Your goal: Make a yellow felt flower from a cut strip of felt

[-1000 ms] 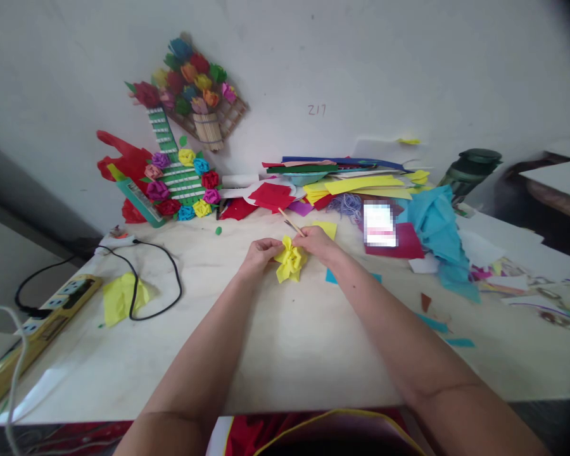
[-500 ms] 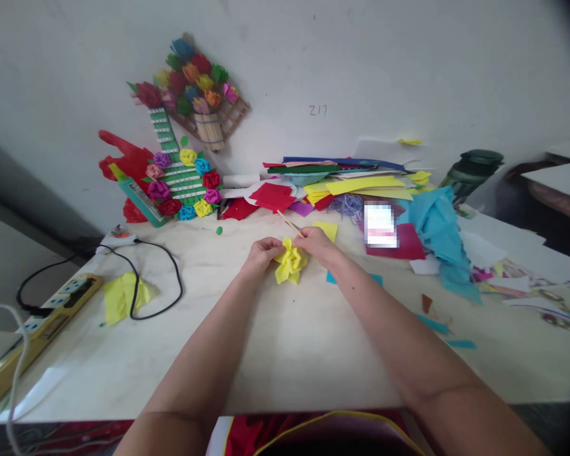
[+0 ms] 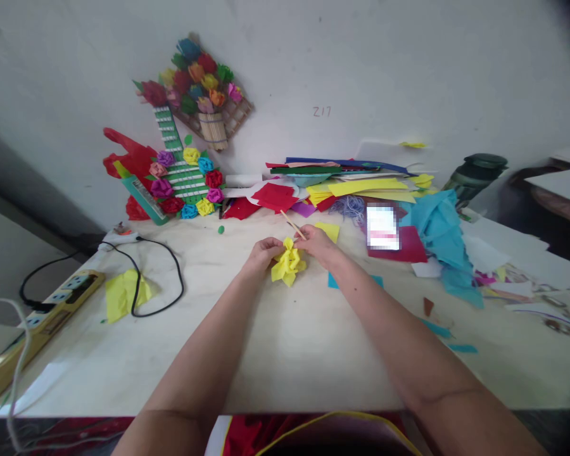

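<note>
A crumpled yellow paper flower (image 3: 287, 265) hangs just above the middle of the pale table (image 3: 285, 342), between both my hands. My left hand (image 3: 261, 252) pinches its left side with closed fingers. My right hand (image 3: 319, 243) is closed on its right side and also grips a thin wooden stick (image 3: 292, 224) that points up and to the left. A flat yellow paper piece (image 3: 327, 230) lies just behind my right hand.
A pile of coloured paper sheets (image 3: 346, 180) lies at the back. Paper-flower crafts (image 3: 185, 183) lean on the wall. Blue crumpled paper (image 3: 437, 231) and a dark green bottle (image 3: 475, 172) stand right. A black cable (image 3: 156, 278), yellow paper (image 3: 123, 294) and a power strip (image 3: 42, 320) lie left.
The yellow flower has turned slightly in my fingers and hangs a little lower and to the left. My head has shifted a bit, moving the scene to the right.
</note>
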A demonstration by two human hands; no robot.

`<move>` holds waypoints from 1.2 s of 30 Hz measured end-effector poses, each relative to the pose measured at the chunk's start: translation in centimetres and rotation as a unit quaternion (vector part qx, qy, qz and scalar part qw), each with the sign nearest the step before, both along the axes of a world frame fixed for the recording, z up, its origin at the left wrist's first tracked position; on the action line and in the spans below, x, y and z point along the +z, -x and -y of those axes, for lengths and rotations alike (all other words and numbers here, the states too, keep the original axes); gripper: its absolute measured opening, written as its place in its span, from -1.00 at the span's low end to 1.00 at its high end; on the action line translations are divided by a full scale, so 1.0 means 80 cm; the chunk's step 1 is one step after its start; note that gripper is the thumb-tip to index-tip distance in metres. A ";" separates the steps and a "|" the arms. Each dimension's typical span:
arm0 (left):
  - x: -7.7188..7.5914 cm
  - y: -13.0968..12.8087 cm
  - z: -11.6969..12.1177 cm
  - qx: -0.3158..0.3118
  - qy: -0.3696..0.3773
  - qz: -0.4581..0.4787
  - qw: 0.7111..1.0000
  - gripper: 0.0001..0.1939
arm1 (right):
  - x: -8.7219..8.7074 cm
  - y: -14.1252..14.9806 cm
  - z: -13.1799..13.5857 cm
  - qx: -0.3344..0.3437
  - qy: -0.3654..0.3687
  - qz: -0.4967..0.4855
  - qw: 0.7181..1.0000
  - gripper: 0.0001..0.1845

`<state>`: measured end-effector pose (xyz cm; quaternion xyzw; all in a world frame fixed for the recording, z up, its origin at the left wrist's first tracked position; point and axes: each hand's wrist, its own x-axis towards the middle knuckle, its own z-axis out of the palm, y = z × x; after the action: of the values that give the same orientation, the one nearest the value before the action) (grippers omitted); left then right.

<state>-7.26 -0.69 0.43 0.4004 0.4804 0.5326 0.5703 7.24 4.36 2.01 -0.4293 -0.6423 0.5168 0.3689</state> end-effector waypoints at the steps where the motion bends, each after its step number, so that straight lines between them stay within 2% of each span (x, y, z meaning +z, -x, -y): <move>1: 0.001 0.000 0.000 -0.004 0.001 0.006 1.000 -0.76 | 0.000 0.000 0.000 0.000 -0.007 0.002 1.000 -0.76; 7: -0.002 0.001 0.002 -0.011 -0.016 -0.016 1.000 -0.76 | 0.006 -0.001 0.005 0.010 -0.026 0.034 0.999 -0.87; 14: 0.001 -0.003 0.004 0.017 -0.039 -0.019 0.999 -0.79 | 0.008 -0.006 0.006 0.018 -0.042 0.061 0.997 -0.75; 19: 0.008 -0.005 0.007 0.034 -0.039 -0.038 0.998 -0.81 | 0.006 -0.008 0.003 0.028 -0.062 0.097 0.993 -0.79; 24: 0.004 -0.002 0.005 0.025 -0.068 -0.066 0.995 -0.80 | 0.004 -0.007 0.002 0.030 -0.075 0.110 0.991 -0.79; 31: 0.003 -0.001 0.002 0.037 -0.027 -0.030 0.999 -0.79 | 0.005 -0.002 0.001 0.011 -0.108 0.083 0.991 -0.86; 36: 0.000 0.001 -0.001 0.047 0.003 -0.006 0.999 -0.81 | 0.003 0.000 -0.001 0.027 -0.141 0.043 0.989 -0.90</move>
<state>-7.36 -0.59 0.46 0.3794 0.5037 0.5547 0.5428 7.23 4.40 2.29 -0.3775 -0.7350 0.4122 0.3839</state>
